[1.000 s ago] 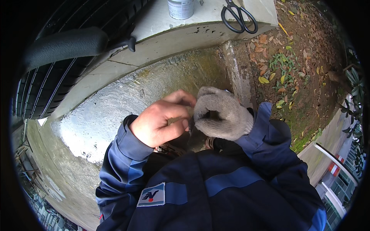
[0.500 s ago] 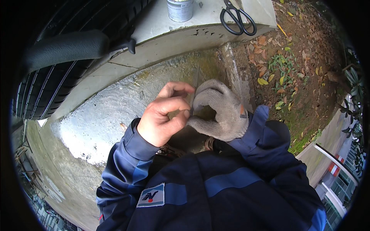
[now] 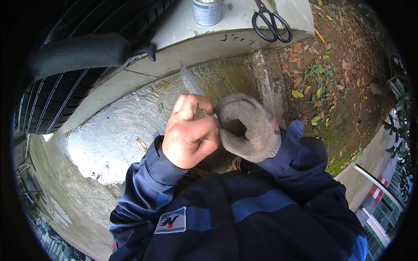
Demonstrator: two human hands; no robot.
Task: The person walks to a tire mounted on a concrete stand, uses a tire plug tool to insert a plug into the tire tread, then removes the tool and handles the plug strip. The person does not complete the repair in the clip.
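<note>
A narrow strip of clear plastic film [image 3: 190, 81] sticks up past the knuckles of my bare left hand [image 3: 190, 132]. That hand is closed, with its fingers curled and pressed together around the film. My right hand [image 3: 257, 130] wears a grey knitted glove; its thumb and fingers bend into a ring, and their tips meet the left fingertips at the film. Where the two hands meet, most of the film is hidden by the fingers. Both hands are close together in front of my jacket, above the wet concrete ground [image 3: 109, 139].
A stone ledge [image 3: 191, 48] crosses ahead, bearing a small metal can [image 3: 207, 13] and black-handled scissors [image 3: 272, 25]. Large black tyres [image 3: 48, 100] and a dark padded handle [image 3: 82, 54] stand at left. Soil with fallen leaves [image 3: 322, 82] lies to the right.
My left hand has turned and its fingers have closed more tightly. The film's free end has swung from upright between the hands to leaning left. The right hand has shifted slightly.
</note>
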